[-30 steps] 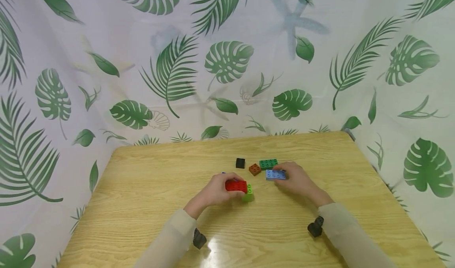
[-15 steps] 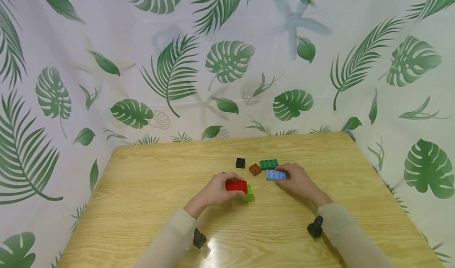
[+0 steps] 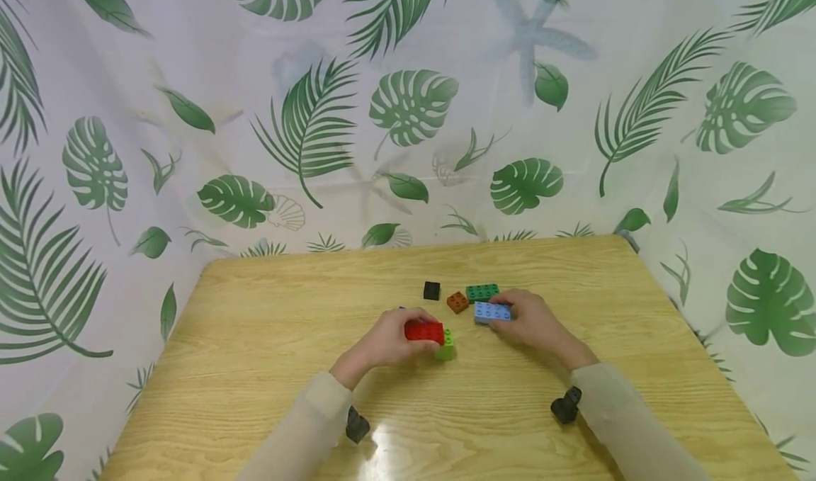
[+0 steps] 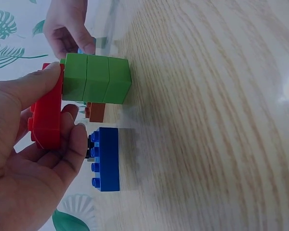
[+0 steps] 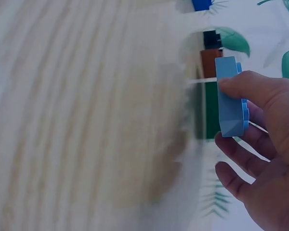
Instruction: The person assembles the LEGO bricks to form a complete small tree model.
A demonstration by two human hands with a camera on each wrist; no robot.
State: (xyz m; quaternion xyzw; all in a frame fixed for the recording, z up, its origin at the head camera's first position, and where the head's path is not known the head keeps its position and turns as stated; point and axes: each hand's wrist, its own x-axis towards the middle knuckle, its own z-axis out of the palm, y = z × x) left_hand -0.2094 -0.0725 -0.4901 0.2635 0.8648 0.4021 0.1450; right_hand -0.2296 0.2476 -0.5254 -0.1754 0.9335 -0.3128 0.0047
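Note:
My left hand (image 3: pixel 389 338) grips a red brick (image 4: pixel 49 108) between thumb and fingers. The red brick lies over part of a light green stack (image 4: pixel 97 78) three layers high, and sticks out to the left of it. Whether the stack touches the table I cannot tell. My right hand (image 3: pixel 532 319) pinches a light blue brick (image 3: pixel 491 312) by its right end, studs up, above the table. In the right wrist view the thumb lies on the side of that light blue brick (image 5: pixel 229 98). A dark blue brick (image 4: pixel 107 159) stands beyond my left hand, mostly hidden in the head view.
Behind the hands, a black brick (image 3: pixel 431 290), a brown brick (image 3: pixel 457 302) and a dark green brick (image 3: pixel 482 292) lie on the wooden table (image 3: pixel 287 304). A leaf-printed cloth (image 3: pixel 357 148) hangs behind and beside the table.
The light blue brick has shifted slightly left and turned a little in my right hand. My left hand keeps its grip on the red brick, nearly still.

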